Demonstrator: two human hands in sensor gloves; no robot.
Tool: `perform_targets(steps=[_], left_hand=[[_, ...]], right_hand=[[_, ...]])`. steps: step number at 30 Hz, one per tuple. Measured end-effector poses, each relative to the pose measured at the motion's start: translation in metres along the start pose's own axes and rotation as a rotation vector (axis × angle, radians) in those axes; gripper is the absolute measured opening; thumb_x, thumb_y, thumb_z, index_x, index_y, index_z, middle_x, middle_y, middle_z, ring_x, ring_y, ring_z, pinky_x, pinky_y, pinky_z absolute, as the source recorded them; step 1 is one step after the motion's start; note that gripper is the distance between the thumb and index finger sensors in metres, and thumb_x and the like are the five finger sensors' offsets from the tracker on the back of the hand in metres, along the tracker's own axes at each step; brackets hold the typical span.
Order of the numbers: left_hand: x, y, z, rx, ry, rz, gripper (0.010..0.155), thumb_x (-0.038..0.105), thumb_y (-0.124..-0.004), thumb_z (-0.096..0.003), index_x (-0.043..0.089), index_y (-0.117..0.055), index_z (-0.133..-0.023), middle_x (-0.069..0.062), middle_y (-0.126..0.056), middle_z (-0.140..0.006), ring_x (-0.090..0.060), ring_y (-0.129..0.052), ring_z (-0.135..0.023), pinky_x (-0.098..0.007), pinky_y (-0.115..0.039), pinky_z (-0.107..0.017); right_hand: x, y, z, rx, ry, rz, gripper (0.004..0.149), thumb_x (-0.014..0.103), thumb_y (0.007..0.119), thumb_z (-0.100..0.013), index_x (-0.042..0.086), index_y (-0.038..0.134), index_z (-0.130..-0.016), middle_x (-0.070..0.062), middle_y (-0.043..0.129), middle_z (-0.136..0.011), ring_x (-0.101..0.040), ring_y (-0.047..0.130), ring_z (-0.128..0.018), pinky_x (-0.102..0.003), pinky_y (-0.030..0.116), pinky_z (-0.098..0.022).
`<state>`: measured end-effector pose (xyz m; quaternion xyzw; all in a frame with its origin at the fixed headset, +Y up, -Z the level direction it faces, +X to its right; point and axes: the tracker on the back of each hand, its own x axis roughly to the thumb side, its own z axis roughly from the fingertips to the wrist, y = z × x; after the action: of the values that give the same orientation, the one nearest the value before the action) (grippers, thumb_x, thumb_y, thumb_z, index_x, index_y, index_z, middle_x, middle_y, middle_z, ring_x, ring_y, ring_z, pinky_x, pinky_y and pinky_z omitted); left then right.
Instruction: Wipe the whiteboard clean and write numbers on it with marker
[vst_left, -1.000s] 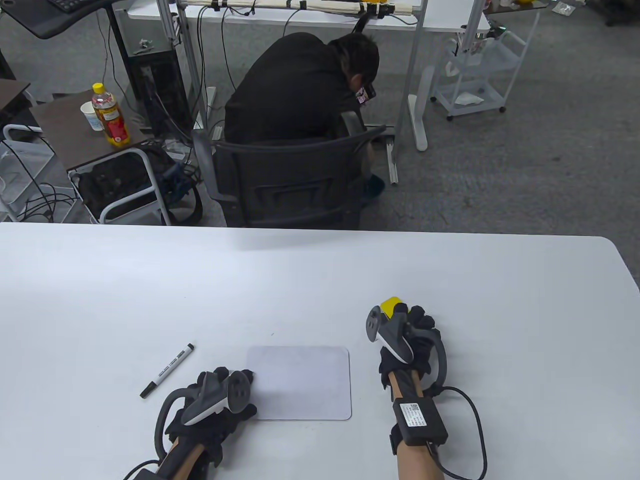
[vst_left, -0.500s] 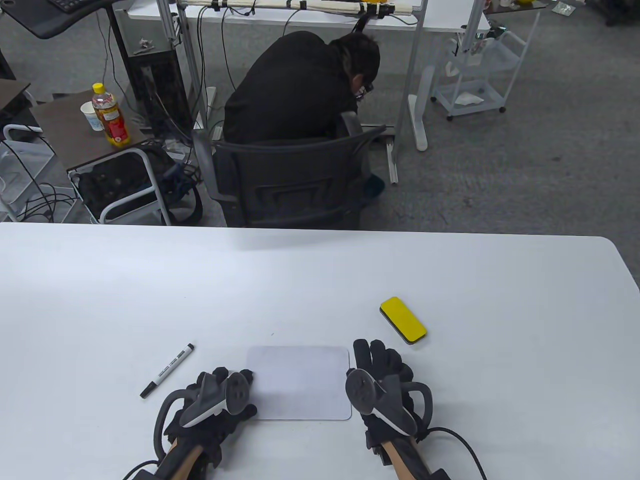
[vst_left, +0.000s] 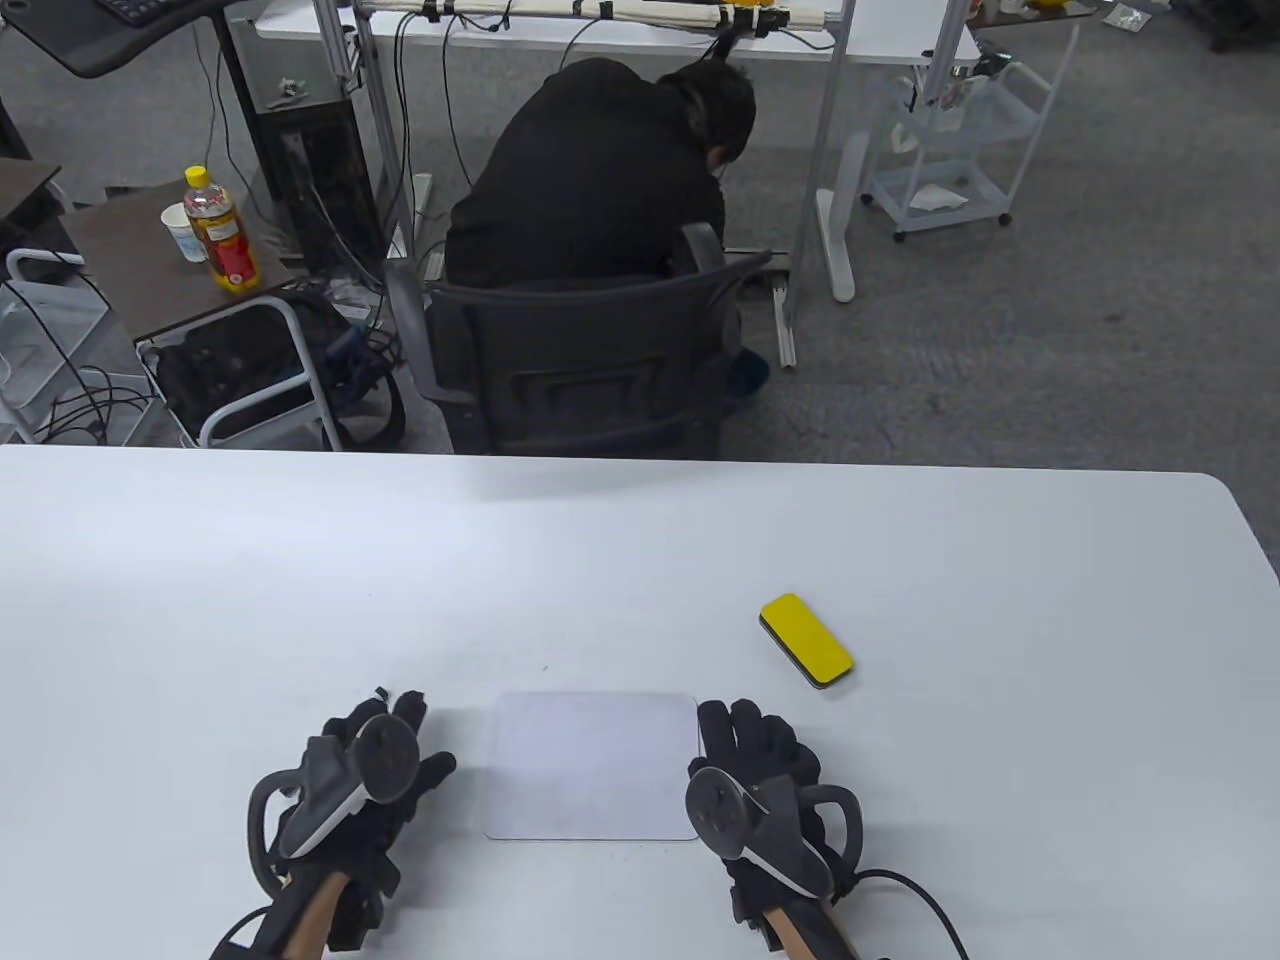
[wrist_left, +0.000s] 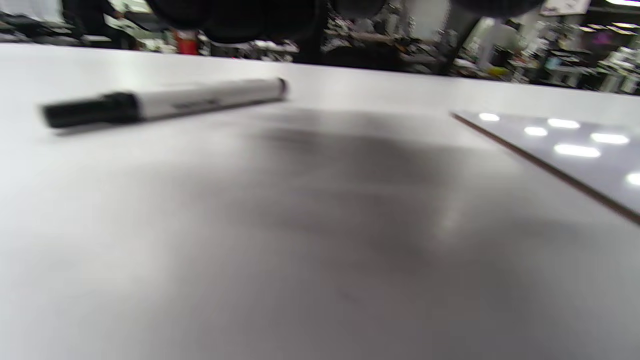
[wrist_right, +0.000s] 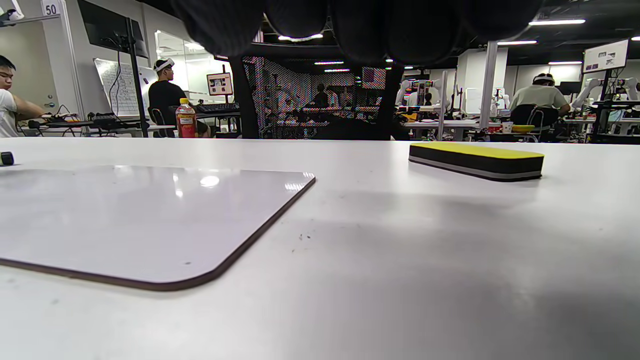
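— What do we see at the far left?

— Our left hand (vst_left: 375, 765) hovers over the marker (wrist_left: 165, 102). In the table view only the marker's end shows past the fingertips. In the left wrist view it lies flat on the table (vst_left: 640, 560), black cap to the left, below the fingers and not touching them. The fingers look spread and rather straight; they grip nothing.

— And to the right of this hand?

— The whiteboard (vst_left: 592, 768) lies flat between our two hands, near to each. Its surface looks blank. The left hand is beside its left edge, apart from it.

— What about the other hand?

— Our right hand (vst_left: 765, 770) is at the board's right edge, fingers pointing forward, quite straight. It holds nothing. We cannot tell if it touches the edge.

— And the eraser?

— The yellow eraser (vst_left: 806, 640) lies on the table beyond the right hand's fingertips, a little to the right, apart from hand and board.

— Behind the table?

— A person in black (vst_left: 590, 180) sits bent over on an office chair (vst_left: 580, 370).
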<state>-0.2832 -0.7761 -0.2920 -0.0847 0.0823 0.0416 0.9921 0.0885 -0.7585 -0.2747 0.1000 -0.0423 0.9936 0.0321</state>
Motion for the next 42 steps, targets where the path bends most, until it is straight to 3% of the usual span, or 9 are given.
perform_targets(steps=[7,12,16,20,25,32,37,42], left_hand=[[-0.053,-0.004,-0.01,0.003,0.244,0.019,0.074,0.064,-0.071,-0.0551,0.03,-0.053,-0.118,-0.007,-0.063,-0.118,-0.031,-0.071,-0.102,-0.047,-0.067,-0.077],[-0.065,-0.008,-0.012,-0.042,0.313,0.015,0.074,0.062,-0.08,-0.0526,0.027,-0.062,-0.115,-0.005,-0.072,-0.113,-0.029,-0.077,-0.099,-0.046,-0.071,-0.074],[-0.066,-0.009,-0.012,-0.037,0.35,-0.031,0.059,0.057,-0.086,-0.052,0.031,-0.079,-0.104,0.0,-0.081,-0.107,-0.025,-0.082,-0.095,-0.044,-0.075,-0.071],[-0.062,-0.01,-0.012,-0.015,0.356,-0.084,0.048,0.055,-0.087,-0.0517,0.034,-0.085,-0.095,0.004,-0.087,-0.098,-0.021,-0.088,-0.089,-0.041,-0.079,-0.068],[-0.062,-0.01,-0.012,-0.017,0.333,-0.081,0.046,0.055,-0.088,-0.052,0.034,-0.087,-0.092,0.004,-0.09,-0.094,-0.019,-0.091,-0.085,-0.039,-0.081,-0.065],[-0.053,-0.005,-0.008,0.017,0.269,0.013,0.048,0.053,-0.079,-0.0557,0.032,-0.081,-0.099,0.002,-0.088,-0.096,-0.019,-0.09,-0.087,-0.038,-0.081,-0.065],[-0.024,0.01,0.007,0.12,0.091,0.116,0.049,0.052,-0.074,-0.0566,0.034,-0.074,-0.102,0.003,-0.085,-0.1,-0.019,-0.089,-0.089,-0.038,-0.081,-0.067],[0.014,0.015,0.026,0.109,-0.146,0.189,0.05,0.052,-0.071,-0.0574,0.036,-0.068,-0.105,0.002,-0.08,-0.106,-0.02,-0.085,-0.093,-0.039,-0.079,-0.07]], right_hand=[[0.001,0.0,0.001,0.002,-0.012,-0.004,0.059,0.036,0.07,-0.061,0.011,0.053,-0.111,-0.029,0.057,-0.112,-0.05,0.062,-0.095,-0.064,0.056,-0.063],[0.0,0.001,0.001,0.01,-0.013,-0.013,0.058,0.036,0.07,-0.061,0.011,0.053,-0.111,-0.029,0.057,-0.112,-0.05,0.062,-0.095,-0.064,0.056,-0.063],[-0.001,0.001,0.001,0.017,-0.012,-0.018,0.058,0.036,0.07,-0.061,0.011,0.053,-0.11,-0.029,0.057,-0.112,-0.05,0.062,-0.095,-0.064,0.056,-0.063],[-0.001,0.001,0.002,0.02,-0.012,-0.02,0.058,0.036,0.07,-0.061,0.011,0.053,-0.11,-0.029,0.058,-0.112,-0.05,0.062,-0.095,-0.064,0.056,-0.063],[0.0,0.001,0.002,0.023,-0.015,-0.022,0.058,0.036,0.07,-0.061,0.011,0.054,-0.11,-0.029,0.058,-0.112,-0.05,0.062,-0.095,-0.064,0.057,-0.063],[0.003,0.002,0.002,0.031,-0.032,-0.033,0.058,0.038,0.069,-0.061,0.011,0.054,-0.11,-0.029,0.058,-0.111,-0.05,0.062,-0.095,-0.064,0.057,-0.063],[0.01,0.0,0.004,0.024,-0.07,-0.106,0.058,0.038,0.069,-0.061,0.011,0.055,-0.11,-0.028,0.062,-0.11,-0.049,0.067,-0.093,-0.062,0.06,-0.062],[0.02,0.001,0.007,0.046,-0.135,-0.247,0.058,0.042,0.066,-0.061,0.01,0.057,-0.109,-0.025,0.072,-0.104,-0.045,0.076,-0.087,-0.059,0.065,-0.059]])
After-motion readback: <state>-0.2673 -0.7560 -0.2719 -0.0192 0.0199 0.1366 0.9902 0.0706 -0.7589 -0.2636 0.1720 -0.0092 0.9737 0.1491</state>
